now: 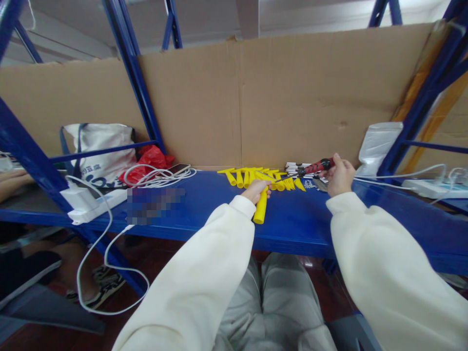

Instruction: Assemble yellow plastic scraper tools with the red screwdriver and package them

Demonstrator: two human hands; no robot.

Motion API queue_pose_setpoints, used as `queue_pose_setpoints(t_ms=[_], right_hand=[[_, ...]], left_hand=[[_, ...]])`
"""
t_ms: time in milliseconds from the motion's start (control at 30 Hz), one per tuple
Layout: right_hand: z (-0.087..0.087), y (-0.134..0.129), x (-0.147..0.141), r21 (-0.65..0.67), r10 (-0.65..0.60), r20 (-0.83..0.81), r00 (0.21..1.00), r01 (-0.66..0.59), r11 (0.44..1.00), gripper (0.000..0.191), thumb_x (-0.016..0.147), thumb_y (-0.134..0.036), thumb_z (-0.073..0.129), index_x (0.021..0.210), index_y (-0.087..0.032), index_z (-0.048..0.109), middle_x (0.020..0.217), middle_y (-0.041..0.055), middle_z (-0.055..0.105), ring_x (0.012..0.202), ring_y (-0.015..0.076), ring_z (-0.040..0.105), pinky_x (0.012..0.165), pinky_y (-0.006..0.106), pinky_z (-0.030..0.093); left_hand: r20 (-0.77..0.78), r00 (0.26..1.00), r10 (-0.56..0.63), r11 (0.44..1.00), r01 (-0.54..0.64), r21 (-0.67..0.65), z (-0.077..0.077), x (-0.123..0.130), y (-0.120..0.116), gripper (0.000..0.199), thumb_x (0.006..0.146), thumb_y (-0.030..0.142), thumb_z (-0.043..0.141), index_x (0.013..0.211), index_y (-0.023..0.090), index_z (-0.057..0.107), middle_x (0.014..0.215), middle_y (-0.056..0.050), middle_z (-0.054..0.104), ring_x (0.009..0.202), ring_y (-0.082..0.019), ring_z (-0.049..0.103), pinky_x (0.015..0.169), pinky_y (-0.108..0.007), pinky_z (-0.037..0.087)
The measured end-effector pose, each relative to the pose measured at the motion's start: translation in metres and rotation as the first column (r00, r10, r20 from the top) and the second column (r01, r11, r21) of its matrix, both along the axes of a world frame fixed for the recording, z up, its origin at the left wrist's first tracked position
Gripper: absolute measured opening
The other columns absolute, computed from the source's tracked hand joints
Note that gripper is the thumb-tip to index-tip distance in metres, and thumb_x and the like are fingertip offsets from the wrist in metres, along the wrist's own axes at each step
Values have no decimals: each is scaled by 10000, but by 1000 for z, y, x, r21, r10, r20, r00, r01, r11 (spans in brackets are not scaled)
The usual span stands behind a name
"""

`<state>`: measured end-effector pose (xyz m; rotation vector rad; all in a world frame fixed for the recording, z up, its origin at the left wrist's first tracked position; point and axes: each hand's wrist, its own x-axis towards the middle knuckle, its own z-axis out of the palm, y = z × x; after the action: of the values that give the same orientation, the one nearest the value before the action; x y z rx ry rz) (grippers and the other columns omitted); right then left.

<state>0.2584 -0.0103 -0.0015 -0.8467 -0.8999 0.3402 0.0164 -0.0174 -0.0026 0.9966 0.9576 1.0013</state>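
Observation:
My left hand is closed around a yellow plastic handle whose thick round end points down toward me. In my right hand is a screwdriver with a red and black grip, its fingers closed on the end of that grip. The thin shaft slants down to the left, and its tip reaches the yellow piece by my left fingers; exact contact is hard to make out. Behind my left hand lies a row of similar yellow plastic parts, some with handles and some wedge-shaped.
Small white pieces lie behind the screwdriver. On the blue shelf, white cables, a power strip and a cloth bag stand left. Cardboard closes the back. Another person's arm shows far left.

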Motion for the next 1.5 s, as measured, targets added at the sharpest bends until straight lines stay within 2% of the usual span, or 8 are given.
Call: queue_pose_setpoints(t_ms=[167, 433, 667, 833, 1033, 1200, 1367, 1500], right_hand=[[0, 0, -1, -16, -14, -58, 998, 13, 1000, 568, 691, -759, 683, 743, -284, 375, 578, -64, 466, 418, 145, 513, 373, 316, 464], [-1, 1, 1, 11, 8, 52, 999, -9, 1000, 622, 672, -835, 636, 750, -287, 351, 572, -71, 438, 422, 140, 494, 368, 305, 416], [5, -11, -9, 30, -6, 78, 997, 3, 1000, 553, 708, -768, 667, 759, -276, 419, 583, -59, 475, 441, 146, 515, 406, 304, 416], [6, -16, -10, 53, 41, 111, 993, -48, 997, 458, 731, -659, 722, 751, -264, 492, 473, -89, 399, 398, 159, 509, 380, 286, 391], [8, -17, -12, 104, 78, 56, 995, -83, 991, 327, 749, -504, 771, 773, -256, 561, 442, -104, 407, 315, 108, 381, 312, 256, 327], [12, -20, -10, 32, 171, -1, 985, -171, 985, 385, 711, -528, 833, 847, -236, 623, 475, -99, 457, 338, 98, 433, 331, 234, 360], [19, -29, -10, -63, 336, -81, 938, -341, 938, 317, 811, -453, 788, 771, -215, 582, 520, -44, 560, 430, 115, 549, 398, 215, 451], [20, -30, -11, -72, 329, -94, 940, -336, 939, 329, 825, -382, 795, 733, -217, 526, 478, -73, 467, 366, 87, 453, 340, 184, 363]], left_hand=[[-61, 998, 3, 1000, -5, -27, 0, 1, -1, 141, 870, 88, 630, 834, 187, 537, 562, 67, 469, 395, -54, 364, 405, -174, 293], [-88, 996, -13, 1000, 12, -21, 2, 0, -4, 113, 900, 86, 581, 857, 181, 537, 567, 64, 470, 401, -63, 369, 405, -181, 284], [-109, 994, -5, 1000, 4, -17, 6, -1, -9, 197, 927, 38, 498, 799, 187, 495, 541, 65, 452, 395, -64, 364, 413, -185, 284], [-154, 988, 30, 1000, -31, -3, 7, 0, -10, 174, 921, 55, 517, 807, 185, 500, 536, 68, 449, 404, -61, 362, 423, -179, 286], [-171, 984, 50, 999, -50, 5, 8, 0, -10, 173, 884, 58, 588, 802, 187, 508, 548, 68, 454, 411, -60, 362, 430, -191, 303], [-192, 979, 63, 998, -60, 25, 6, 0, -9, 145, 895, 67, 571, 825, 183, 519, 543, 68, 457, 418, -65, 380, 437, -187, 306], [-202, 977, 64, 998, -57, 39, 6, -1, -10, 150, 904, 54, 531, 823, 180, 519, 529, 70, 446, 416, -67, 376, 430, -189, 304], [-192, 979, 64, 998, -59, 33, 7, -2, -10, 199, 904, 45, 537, 773, 187, 489, 534, 66, 447, 409, -62, 368, 428, -195, 294]])
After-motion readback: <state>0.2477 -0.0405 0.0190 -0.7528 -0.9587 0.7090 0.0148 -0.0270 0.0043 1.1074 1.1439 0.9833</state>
